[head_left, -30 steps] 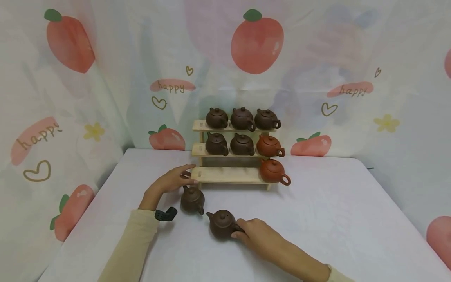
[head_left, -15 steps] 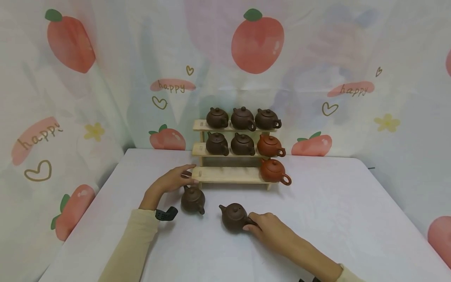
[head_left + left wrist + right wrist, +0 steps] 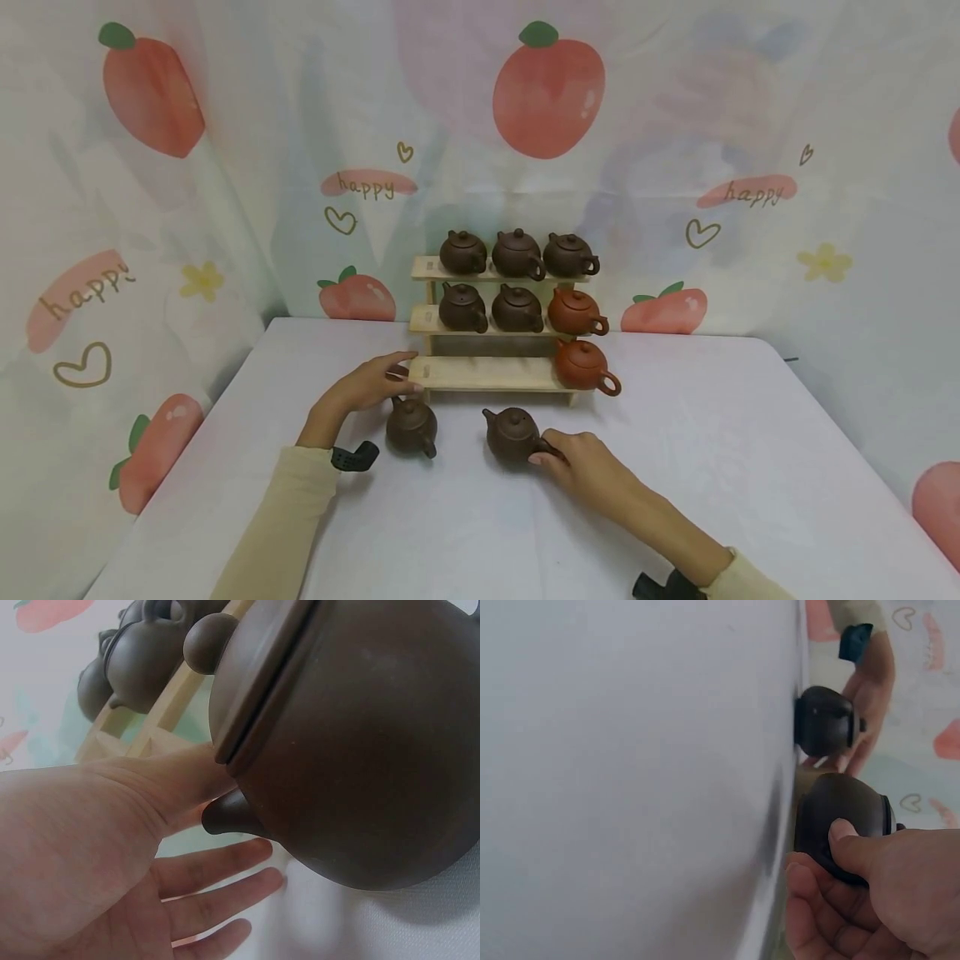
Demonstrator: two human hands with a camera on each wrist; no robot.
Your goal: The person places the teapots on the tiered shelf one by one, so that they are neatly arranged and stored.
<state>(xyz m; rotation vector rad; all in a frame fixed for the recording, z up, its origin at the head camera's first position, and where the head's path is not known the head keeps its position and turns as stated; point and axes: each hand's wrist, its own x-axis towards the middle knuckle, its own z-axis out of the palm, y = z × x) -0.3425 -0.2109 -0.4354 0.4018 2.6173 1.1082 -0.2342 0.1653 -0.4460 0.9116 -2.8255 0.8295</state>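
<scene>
My right hand [image 3: 588, 467] pinches the handle of a dark brown teapot [image 3: 512, 436], thumb on top and fingers curled below. Its spout points away to the left, toward the stand. In the right wrist view the same teapot [image 3: 847, 814] shows beyond the thumb. With straight fingers, my left hand [image 3: 362, 385] is at the left end of the stand's lowest shelf [image 3: 487, 373]. Thumb and forefinger span that end; in the left wrist view the other fingers [image 3: 217, 866] extend loosely. Just in front of this hand, a second brown teapot [image 3: 410, 427] sits on the table, filling much of the left wrist view.
The three-tier wooden stand [image 3: 422, 319] carries dark teapots on its upper two shelves, such as one at top left [image 3: 462, 252]. Reddish teapots occupy the right ends of the middle [image 3: 573, 311] and lowest shelves [image 3: 581, 364]. A white cloth covers the table [image 3: 420, 533], with patterned curtains behind.
My right hand has carried its teapot to the right and farther away, closer to the stand. The left hand and the second brown teapot have stayed in place.
</scene>
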